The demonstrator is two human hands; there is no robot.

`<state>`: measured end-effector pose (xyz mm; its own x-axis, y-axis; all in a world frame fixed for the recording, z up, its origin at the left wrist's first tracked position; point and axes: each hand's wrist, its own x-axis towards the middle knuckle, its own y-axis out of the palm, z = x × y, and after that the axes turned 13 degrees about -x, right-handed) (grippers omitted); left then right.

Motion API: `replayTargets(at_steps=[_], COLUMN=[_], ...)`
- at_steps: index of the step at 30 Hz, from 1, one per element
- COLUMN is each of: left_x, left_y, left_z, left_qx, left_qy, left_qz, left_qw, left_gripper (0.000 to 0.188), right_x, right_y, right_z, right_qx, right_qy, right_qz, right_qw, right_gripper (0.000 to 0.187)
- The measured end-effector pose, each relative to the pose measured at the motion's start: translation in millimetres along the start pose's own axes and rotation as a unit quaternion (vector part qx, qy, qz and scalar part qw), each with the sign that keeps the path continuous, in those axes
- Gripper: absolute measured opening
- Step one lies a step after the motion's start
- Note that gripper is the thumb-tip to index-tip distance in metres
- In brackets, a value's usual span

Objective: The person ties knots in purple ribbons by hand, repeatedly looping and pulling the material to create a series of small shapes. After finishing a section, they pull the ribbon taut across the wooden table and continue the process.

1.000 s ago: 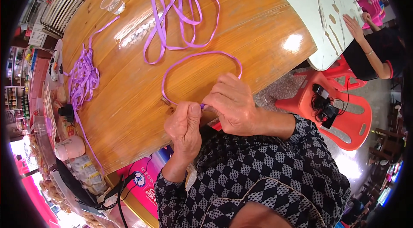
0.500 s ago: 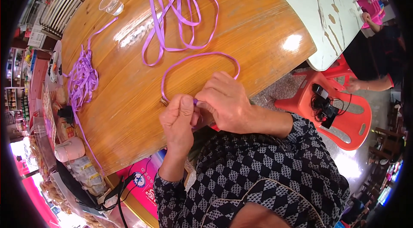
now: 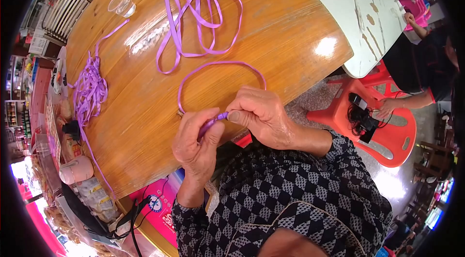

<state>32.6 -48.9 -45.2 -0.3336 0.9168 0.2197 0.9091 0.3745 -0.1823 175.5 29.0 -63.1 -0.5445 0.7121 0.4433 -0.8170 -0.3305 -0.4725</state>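
Observation:
A thin purple ribbon (image 3: pixel 220 62) bows in a loop on the wooden table just beyond my hands, and its two ends run to them. My left hand (image 3: pixel 197 138) is closed on the ribbon, with a darker purple piece of it between thumb and fingers. To its right, my right hand (image 3: pixel 264 117) pinches the ribbon between thumb and forefinger. A short twisted or knotted stretch spans the small gap between the fingertips. By the left fingers, a small brownish piece (image 3: pixel 180 112) sits at the loop's edge; its kind is unclear.
Long purple ribbon loops (image 3: pixel 198 19) lie farther off on the wooden table (image 3: pixel 281 29). A tangled ribbon bundle (image 3: pixel 90 87) and a clear plastic cup (image 3: pixel 122 5) are at the left. Beyond the right edge, another person's hand (image 3: pixel 387 107) reaches to a red chair (image 3: pixel 329 111) holding black cables.
My hands have drawn slightly apart, and the left fingers have opened out somewhat, showing more of the purple ribbon between them. The other person's hand has moved closer to the cables.

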Motion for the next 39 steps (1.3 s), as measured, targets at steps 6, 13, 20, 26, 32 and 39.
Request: replayTargets(at_steps=[6,13,20,26,32,39], left_x=[-4,-4,-4,-7,-9,-1], left_y=[2,3,8,8,12,-1], left_z=[1,0,-3,1,3,-2], left_qx=[0.01,0.044,0.042,0.077,0.044,0.049], left_qy=[0.034,0.088,0.121,0.147,0.185,0.21], left_qz=[-0.013,-0.006,-0.017,-0.008,0.016,0.093], left_qw=[0.999,0.995,0.992,0.986,0.982,0.972], left_gripper=[0.016,0.014,0.012,0.013,0.012,0.014], right_x=[-5,-3,-5,-9,-11,-4], right_y=[4,9,11,14,6,1], right_z=[5,1,6,2,1,-4], right_qx=[0.054,-0.096,-0.1,-0.096,-0.083,0.077], right_qy=[0.059,-0.119,-0.126,-0.122,-0.155,-0.145], right_qz=[0.01,-0.093,-0.119,-0.121,-0.117,-0.038], right_qw=[0.997,0.984,0.98,0.98,0.977,0.986], right_gripper=[0.01,0.015,0.016,0.014,0.012,0.017])
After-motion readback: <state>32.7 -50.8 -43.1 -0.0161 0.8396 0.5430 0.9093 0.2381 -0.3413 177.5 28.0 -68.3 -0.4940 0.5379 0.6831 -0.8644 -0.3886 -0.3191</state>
